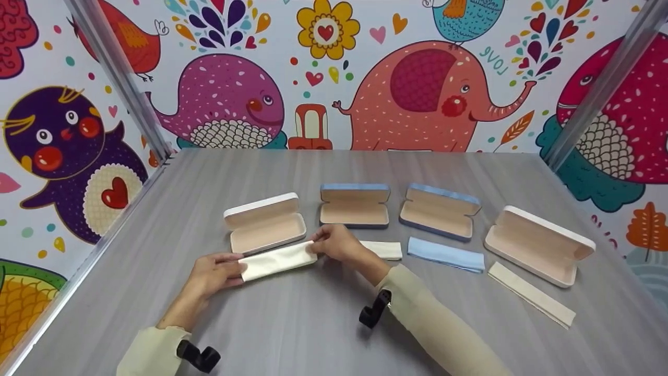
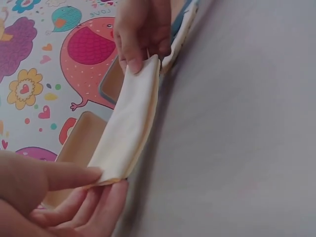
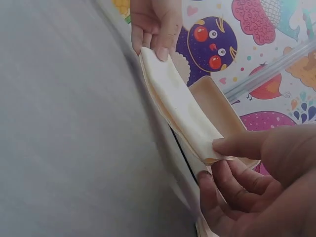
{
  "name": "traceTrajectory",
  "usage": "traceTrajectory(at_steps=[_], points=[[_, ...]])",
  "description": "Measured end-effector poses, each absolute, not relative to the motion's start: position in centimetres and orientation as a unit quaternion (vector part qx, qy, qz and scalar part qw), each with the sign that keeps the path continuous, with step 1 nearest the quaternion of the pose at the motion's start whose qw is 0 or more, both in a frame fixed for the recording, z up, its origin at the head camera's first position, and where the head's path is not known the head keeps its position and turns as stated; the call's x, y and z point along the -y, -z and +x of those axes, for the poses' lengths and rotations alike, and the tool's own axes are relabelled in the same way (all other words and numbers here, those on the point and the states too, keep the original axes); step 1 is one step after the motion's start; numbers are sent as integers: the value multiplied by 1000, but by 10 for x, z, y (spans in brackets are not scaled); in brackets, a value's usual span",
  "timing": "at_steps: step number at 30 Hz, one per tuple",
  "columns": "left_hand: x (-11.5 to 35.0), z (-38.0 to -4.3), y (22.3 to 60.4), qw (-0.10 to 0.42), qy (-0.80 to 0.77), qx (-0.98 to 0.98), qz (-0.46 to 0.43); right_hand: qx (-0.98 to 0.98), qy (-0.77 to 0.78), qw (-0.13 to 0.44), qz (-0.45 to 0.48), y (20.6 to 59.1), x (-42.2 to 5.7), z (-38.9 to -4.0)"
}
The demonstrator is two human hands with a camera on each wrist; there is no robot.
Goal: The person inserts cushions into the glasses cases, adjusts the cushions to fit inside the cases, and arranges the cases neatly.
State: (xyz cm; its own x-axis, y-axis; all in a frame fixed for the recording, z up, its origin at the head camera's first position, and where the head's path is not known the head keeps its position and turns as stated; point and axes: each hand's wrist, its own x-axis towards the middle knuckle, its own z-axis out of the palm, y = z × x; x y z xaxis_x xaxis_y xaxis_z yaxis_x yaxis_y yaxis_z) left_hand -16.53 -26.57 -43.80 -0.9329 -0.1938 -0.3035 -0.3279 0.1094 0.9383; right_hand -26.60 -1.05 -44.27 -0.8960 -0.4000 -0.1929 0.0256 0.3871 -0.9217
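Observation:
A cream cloth (image 1: 279,261), folded into a long strip, is stretched between both hands. My left hand (image 1: 213,274) pinches its left end, thumb on top and fingers beneath. At the other end my right hand (image 1: 339,244) pinches the cloth between thumb and fingers. Both grips show closely in the left wrist view, where the folded layers of the cloth (image 2: 128,118) are visible along one edge. Just behind the strip stands an open white glasses case (image 1: 266,224) with a beige lining. The cloth overlaps the front edge of this case in the head view.
To the right stand two open blue glasses cases (image 1: 355,214) (image 1: 441,219) and another open white case (image 1: 537,250). In front of them lie a cream folded cloth (image 1: 383,250), partly behind my right arm, a blue folded cloth (image 1: 445,254) and a beige folded cloth (image 1: 532,295).

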Motion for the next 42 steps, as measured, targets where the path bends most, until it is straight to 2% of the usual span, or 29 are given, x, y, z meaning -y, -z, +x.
traceTrajectory(at_steps=[4,7,18,31,42], points=[[272,-166,437,50,-668,-721,-175,-772,585,229,-95,439,15,-268],[276,-167,437,54,-686,-704,-177,-757,604,231,-86,437,18,-270],[291,-174,431,65,-734,-652,-180,-743,633,211,-58,435,36,-281],[297,-199,429,40,-719,-663,-204,-728,663,169,-32,439,54,-299],[299,-212,428,15,-673,-699,-239,-767,628,125,-34,444,64,-309]])
